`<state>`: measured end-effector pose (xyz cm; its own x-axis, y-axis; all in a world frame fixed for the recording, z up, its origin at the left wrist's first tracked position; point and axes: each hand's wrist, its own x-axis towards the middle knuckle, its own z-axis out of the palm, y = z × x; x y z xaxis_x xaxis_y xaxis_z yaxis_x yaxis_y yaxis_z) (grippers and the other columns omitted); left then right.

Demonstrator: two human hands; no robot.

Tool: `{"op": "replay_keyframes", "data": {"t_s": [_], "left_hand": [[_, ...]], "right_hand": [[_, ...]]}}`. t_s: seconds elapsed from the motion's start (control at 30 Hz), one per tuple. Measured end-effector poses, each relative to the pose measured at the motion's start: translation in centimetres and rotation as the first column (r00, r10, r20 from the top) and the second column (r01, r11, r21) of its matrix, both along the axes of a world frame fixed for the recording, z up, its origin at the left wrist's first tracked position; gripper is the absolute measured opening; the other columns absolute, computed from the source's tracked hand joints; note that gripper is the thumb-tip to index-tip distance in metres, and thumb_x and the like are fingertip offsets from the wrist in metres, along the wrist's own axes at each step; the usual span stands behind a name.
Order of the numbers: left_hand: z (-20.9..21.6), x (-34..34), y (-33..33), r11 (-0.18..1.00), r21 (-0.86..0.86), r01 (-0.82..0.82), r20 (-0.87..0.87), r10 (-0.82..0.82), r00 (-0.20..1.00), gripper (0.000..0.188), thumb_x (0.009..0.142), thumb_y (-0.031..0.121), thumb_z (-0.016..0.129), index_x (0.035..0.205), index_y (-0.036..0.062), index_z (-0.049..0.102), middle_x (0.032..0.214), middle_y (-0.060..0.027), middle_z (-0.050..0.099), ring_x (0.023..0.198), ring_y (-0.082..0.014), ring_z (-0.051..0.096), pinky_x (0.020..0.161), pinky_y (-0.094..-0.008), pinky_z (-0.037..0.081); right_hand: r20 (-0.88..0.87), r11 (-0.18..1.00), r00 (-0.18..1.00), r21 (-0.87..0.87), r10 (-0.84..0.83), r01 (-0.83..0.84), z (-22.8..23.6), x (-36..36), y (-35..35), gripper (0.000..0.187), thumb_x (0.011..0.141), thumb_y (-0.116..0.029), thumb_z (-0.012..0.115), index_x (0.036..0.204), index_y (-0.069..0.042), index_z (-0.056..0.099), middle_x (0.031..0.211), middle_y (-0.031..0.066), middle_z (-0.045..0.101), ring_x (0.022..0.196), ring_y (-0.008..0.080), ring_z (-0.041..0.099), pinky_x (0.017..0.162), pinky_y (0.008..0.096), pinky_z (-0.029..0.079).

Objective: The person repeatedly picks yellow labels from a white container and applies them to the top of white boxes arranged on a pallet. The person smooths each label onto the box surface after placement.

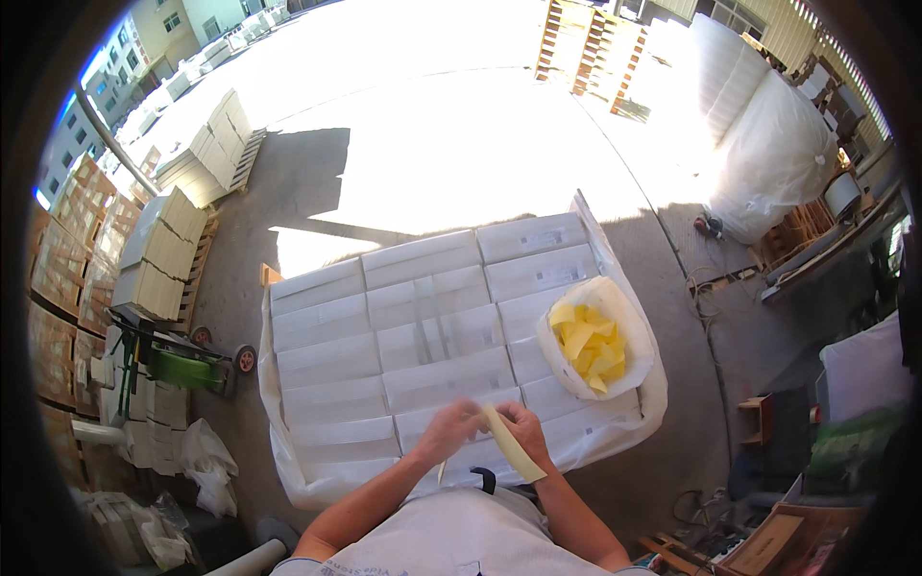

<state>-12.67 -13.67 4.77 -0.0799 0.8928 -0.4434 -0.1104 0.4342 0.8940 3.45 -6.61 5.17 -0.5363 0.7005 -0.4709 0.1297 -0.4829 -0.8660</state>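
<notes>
A pale yellow paper strip (517, 451) hangs slanted from my right hand (526, 428), its lower end reaching toward my right wrist. The fingers of that hand are closed on the strip near its upper end. Close beside it on the left, my left hand (449, 432) is curled, its fingertips blurred at the top of the strip. A thin pale edge shows below it; what those fingers hold is unclear. Both hands are above the near edge of a stack of white cartons (437, 346). On the cartons' right side stands an open white bag (642, 370) with yellow paper pieces (590, 348) in it.
White wrapping (657, 384) hangs around the stack's edges. At left are pallets of boxes (154, 254) and a green wheeled machine (182, 370). Large plastic-wrapped rolls (773, 144) stand at right, with wooden pallets (591, 53) farther back. A cluttered bench (788, 542) is near right.
</notes>
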Motion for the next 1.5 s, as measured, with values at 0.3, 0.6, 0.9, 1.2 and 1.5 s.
{"op": "replay_keyframes", "data": {"t_s": [0.3,0.6,0.9,1.2,1.5], "left_hand": [[2.7,0.3,2.8,0.960,0.114,-0.256,0.243,0.223,0.944,0.009,0.095,0.015,0.060,0.097,0.0068,0.063,0.085,-0.0064,0.069,0.066,-0.0073,0.053,0.055,-0.0228,0.037],[7.0,3.5,13.5,0.951,0.285,-0.121,0.081,0.101,0.992,0.005,0.095,0.010,0.056,0.096,0.0054,0.058,0.089,-0.0083,0.070,0.064,-0.0084,0.056,0.055,-0.0218,0.041],[1.4,9.8,25.7,0.916,0.145,0.374,-0.356,-0.305,0.884,0.017,0.091,0.018,0.059,0.097,0.0027,0.064,0.086,-0.0084,0.070,0.069,-0.0143,0.062,0.064,-0.0285,0.050],[1.2,8.0,25.0,0.842,0.197,0.502,-0.621,-0.289,0.728,0.024,0.092,0.023,0.056,0.102,0.0045,0.068,0.086,-0.0075,0.070,0.070,-0.0173,0.062,0.065,-0.0317,0.050],[-5.9,-6.4,10.2,0.974,-0.215,0.066,-0.093,-0.087,0.992,0.025,0.093,0.019,0.055,0.101,-0.0022,0.065,0.081,-0.0085,0.067,0.057,-0.0098,0.049,0.048,-0.0251,0.039]], "right_hand": [[-0.232,0.604,0.634,0.192,-0.738,0.773,0.5,5.4,2.5,0.016,0.096,-0.017,0.061,0.099,-0.001,0.059,0.084,0.0060,0.064,0.070,0.0126,0.062,0.063,0.0276,0.053],[-0.529,0.128,0.232,0.224,-0.816,0.966,7.1,20.3,7.4,0.018,0.098,-0.021,0.056,0.101,-0.003,0.054,0.088,0.0086,0.065,0.068,0.0143,0.062,0.056,0.0274,0.050],[-0.382,0.431,0.369,-0.089,-0.847,0.898,6.1,16.5,1.7,0.007,0.093,-0.008,0.060,0.097,-0.002,0.059,0.083,0.0082,0.065,0.067,0.0170,0.063,0.054,0.0315,0.053],[-0.160,0.778,0.763,-0.179,-0.627,0.602,3.1,10.0,-0.7,0.011,0.094,-0.011,0.060,0.098,0.000,0.059,0.079,0.0097,0.065,0.061,0.0172,0.063,0.055,0.0302,0.054],[-0.055,0.892,0.894,-0.114,-0.445,0.437,0.3,2.0,4.9,0.024,0.092,-0.014,0.062,0.105,0.005,0.056,0.084,0.0121,0.066,0.066,0.0182,0.066,0.058,0.0283,0.054]]}}
